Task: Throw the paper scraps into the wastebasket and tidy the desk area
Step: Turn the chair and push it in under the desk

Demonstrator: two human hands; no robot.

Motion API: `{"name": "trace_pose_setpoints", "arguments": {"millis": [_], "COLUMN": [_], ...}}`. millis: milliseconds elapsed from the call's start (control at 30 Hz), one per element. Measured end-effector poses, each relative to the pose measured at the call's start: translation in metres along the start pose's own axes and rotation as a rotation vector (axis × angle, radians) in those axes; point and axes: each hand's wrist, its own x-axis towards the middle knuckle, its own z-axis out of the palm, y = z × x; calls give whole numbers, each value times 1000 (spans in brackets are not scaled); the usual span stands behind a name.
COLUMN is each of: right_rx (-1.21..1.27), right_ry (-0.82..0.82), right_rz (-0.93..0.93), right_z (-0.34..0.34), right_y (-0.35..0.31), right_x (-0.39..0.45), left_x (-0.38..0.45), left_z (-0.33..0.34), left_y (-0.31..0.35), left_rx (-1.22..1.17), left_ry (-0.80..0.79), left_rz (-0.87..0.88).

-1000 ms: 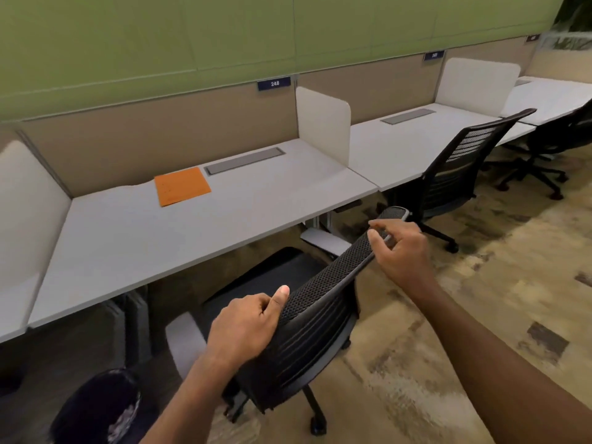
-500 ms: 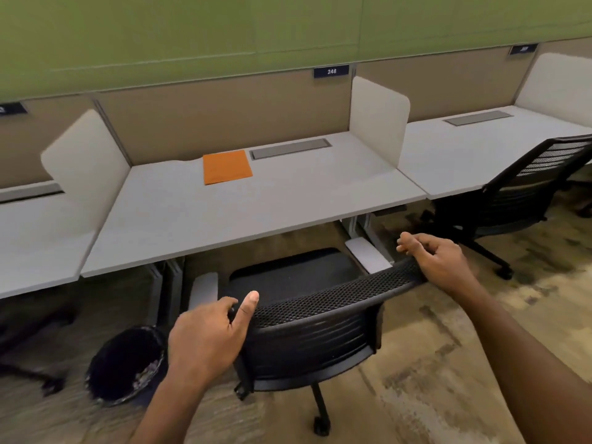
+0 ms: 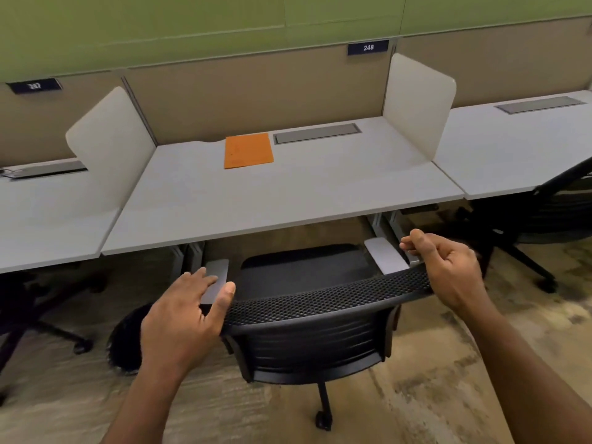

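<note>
Broadly, the desk (image 3: pixel 288 193) fills the middle of the view, a pale grey top fenced by a white divider panel on each side and a tan back wall carrying a plate marked 248 (image 3: pixel 368 47); its surface looks bare apart from one item, which suggests the clearing part of the job is largely done. Squarely in front of it stands the black office chair (image 3: pixel 307 312), seat pointing under the desk edge and mesh backrest toward the person, a position that fits a chair being lined up to slide in as part of the tidying. The wastebasket (image 3: pixel 125 341) sits on the carpet to the left of the chair, below the desk's front edge, dark and round; most of it is hidden behind the left forearm, so whether any paper scraps lie inside cannot be told. The right hand (image 3: pixel 448 270) is curled over the right end of the backrest's top rail, fingers wrapped in a firm grip, probably to steer it. The left hand (image 3: pixel 185 312) lies at the left end of the same rail with fingers spread loose and only the thumb resting against the mesh, more a guide than a grasp. Smallest, an orange folder (image 3: pixel 249 150) lies flat and square near the back of the desk, just beside a grey cable hatch (image 3: pixel 317 133).
</note>
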Motion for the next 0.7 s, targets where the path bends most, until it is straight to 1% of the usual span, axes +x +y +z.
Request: {"name": "trace_pose_setpoints", "arguments": {"millis": [67, 433, 567, 700], "right_rx": [-1, -18, -61, -121], "right_ry": [17, 40, 17, -3], "right_rz": [11, 47, 24, 39], "right_z": [0, 22, 31, 43], "right_y": [-2, 1, -1, -4], "right_x": [2, 40, 63, 89], "left_x": [6, 49, 72, 103], "left_z": [-1, 10, 14, 20], "left_y": [6, 3, 3, 0], "left_rx": [23, 56, 72, 107], "left_ry": [-7, -17, -58, -106], "left_rz": [25, 22, 17, 56]}}
